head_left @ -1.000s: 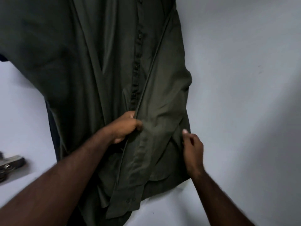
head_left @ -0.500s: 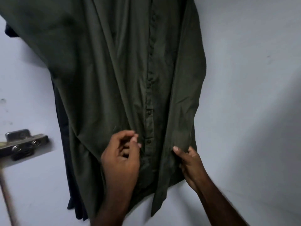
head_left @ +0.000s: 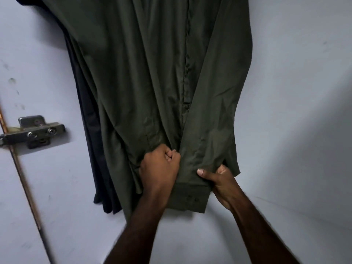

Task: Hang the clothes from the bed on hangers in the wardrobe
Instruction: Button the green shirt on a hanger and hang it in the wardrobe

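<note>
Shirt: dk olive, long-sleeved, buttoned, light creases low down.

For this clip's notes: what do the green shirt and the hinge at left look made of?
Green shirt: thin woven cloth, perhaps cotton or a blend, with a faint sheen; it drapes in soft folds and creases finely. Hinge: bare metal, likely steel, silvery and glossy, with visible screw heads.
</note>
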